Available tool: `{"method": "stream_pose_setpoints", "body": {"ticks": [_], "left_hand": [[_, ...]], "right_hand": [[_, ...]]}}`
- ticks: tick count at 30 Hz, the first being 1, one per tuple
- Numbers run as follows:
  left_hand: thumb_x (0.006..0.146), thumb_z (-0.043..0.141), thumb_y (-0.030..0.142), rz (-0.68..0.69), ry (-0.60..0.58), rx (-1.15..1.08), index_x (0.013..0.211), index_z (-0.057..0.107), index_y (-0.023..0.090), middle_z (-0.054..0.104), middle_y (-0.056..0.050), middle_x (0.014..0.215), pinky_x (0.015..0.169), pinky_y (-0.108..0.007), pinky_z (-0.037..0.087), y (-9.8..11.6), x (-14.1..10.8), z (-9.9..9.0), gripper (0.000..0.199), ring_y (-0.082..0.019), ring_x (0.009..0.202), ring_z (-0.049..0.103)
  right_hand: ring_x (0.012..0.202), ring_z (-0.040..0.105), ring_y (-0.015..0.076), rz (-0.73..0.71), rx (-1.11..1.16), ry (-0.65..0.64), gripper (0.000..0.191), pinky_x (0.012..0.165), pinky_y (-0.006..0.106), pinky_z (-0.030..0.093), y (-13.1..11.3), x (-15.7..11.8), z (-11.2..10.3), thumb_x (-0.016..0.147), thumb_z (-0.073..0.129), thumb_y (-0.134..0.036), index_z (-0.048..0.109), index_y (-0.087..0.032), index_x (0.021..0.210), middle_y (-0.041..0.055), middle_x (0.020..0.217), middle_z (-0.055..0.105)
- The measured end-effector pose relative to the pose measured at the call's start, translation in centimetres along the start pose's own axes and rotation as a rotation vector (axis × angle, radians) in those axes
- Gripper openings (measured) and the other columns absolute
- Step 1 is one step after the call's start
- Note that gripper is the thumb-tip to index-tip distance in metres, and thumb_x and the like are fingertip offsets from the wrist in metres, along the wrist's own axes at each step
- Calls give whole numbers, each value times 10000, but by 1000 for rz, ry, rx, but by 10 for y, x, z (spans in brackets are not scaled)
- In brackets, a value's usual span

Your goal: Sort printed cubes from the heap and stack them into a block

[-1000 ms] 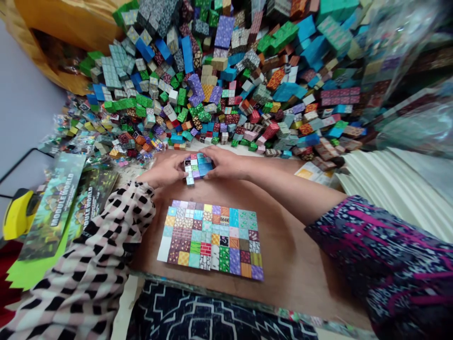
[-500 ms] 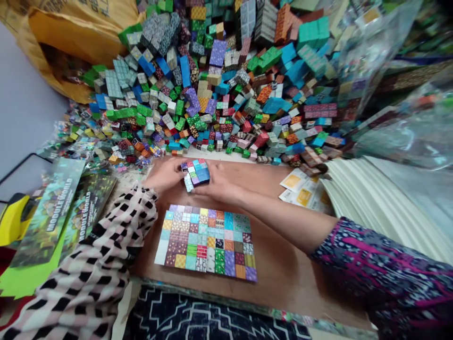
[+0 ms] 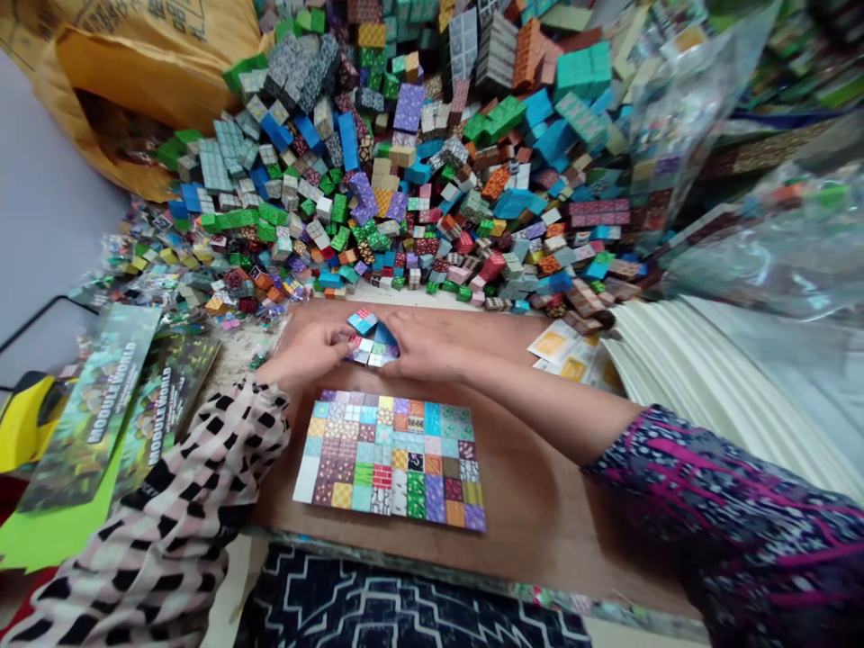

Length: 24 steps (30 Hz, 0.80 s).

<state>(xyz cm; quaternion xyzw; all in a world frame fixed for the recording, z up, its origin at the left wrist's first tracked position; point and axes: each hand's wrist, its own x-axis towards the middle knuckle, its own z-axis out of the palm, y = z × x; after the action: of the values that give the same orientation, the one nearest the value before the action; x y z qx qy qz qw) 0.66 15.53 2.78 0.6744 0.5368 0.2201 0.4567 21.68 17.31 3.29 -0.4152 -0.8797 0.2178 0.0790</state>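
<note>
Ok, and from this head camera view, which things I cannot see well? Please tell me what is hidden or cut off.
- Head view: the fingers of the left hand and right hand hide how many small cube pieces there are and how they join.
- Head view: the left edge cuts off the yellow object, so its kind is unclear.
- Head view: the top edge cuts off the block pile.
- Head view: glare on the clear plastic bag blurs its contents.

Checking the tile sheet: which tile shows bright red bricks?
The tile low near the middle: bright red bricks with pale mortar; the other brick tiles, further left, are dull brown.
</note>
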Motion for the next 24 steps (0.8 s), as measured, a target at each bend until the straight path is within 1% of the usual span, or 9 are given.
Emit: {"method": "stream_pose_setpoints", "body": {"ticks": [3, 5, 7, 9, 12, 15, 19, 22, 24], "left_hand": [[864, 555, 295, -5, 65, 81, 949, 672, 169, 679, -41, 821, 691, -294, 504, -2, -5, -1, 192, -165, 744, 613], [875, 540, 296, 1, 174, 154, 954, 659, 163, 669, -50, 836, 720, -314, 515, -4, -7, -1, 195, -174, 763, 616], [870, 566, 314, 29, 281, 261, 978, 652, 160, 660, -65, 907, 781, -349, 525, -6, -6, -1, 207, -189, 819, 620], [851, 619, 335, 108, 324, 379, 1048, 647, 169, 644, -81, 1043, 896, -393, 513, -8, -2, -2, 259, -216, 962, 613], [838, 656, 320, 232, 290, 509, 1195, 609, 191, 590, -96, 1270, 1064, -436, 430, -9, 8, -4, 383, -251, 1203, 535], [858, 611, 280, 236, 196, 623, 1233, 611, 195, 631, -98, 1244, 1053, -456, 430, -7, 18, -6, 385, -266, 1186, 559], [880, 512, 239, 221, 148, 716, 1168, 663, 195, 698, -87, 1097, 955, -431, 474, -1, 23, -5, 328, -256, 1049, 625], [872, 478, 218, 214, 150, 715, 1161, 665, 177, 694, -90, 1127, 946, -408, 474, 2, 22, -3, 347, -249, 1064, 623], [865, 469, 209, 207, 136, 681, 1198, 646, 177, 685, -87, 1156, 950, -395, 471, 2, 22, -2, 379, -239, 1076, 616]], "right_hand": [[1252, 507, 298, -125, 134, -128, 824, 1040, 391, 415, 4, -1, -9, 735, 731, -338, 392, -166, 1466, 118, 1405, 531], [1275, 499, 283, -121, 175, -141, 765, 1040, 379, 425, 10, 4, -15, 787, 708, -396, 411, -194, 1463, 102, 1438, 515], [1225, 543, 275, 18, 119, -69, 597, 1002, 372, 452, 20, 11, -22, 864, 628, -387, 488, -184, 1408, 118, 1396, 554], [1164, 578, 294, 206, -39, 50, 464, 963, 386, 467, 32, 18, -28, 903, 559, -315, 558, -146, 1336, 159, 1320, 595], [1101, 594, 339, 401, -318, 183, 363, 895, 420, 480, 47, 22, -33, 913, 491, -223, 616, -103, 1232, 215, 1228, 605], [1071, 596, 356, 439, -481, 217, 363, 843, 437, 485, 56, 22, -31, 931, 400, -158, 612, -89, 1217, 240, 1217, 582], [1090, 595, 354, 385, -564, 139, 428, 828, 433, 485, 62, 28, -26, 938, 313, -99, 608, -110, 1249, 234, 1215, 582], [1095, 599, 355, 390, -594, 76, 438, 818, 428, 485, 65, 34, -25, 946, 309, -101, 619, -126, 1255, 238, 1217, 579], [1092, 605, 348, 392, -577, 71, 423, 823, 422, 480, 67, 35, -26, 957, 325, -120, 627, -146, 1251, 233, 1220, 579]]}}
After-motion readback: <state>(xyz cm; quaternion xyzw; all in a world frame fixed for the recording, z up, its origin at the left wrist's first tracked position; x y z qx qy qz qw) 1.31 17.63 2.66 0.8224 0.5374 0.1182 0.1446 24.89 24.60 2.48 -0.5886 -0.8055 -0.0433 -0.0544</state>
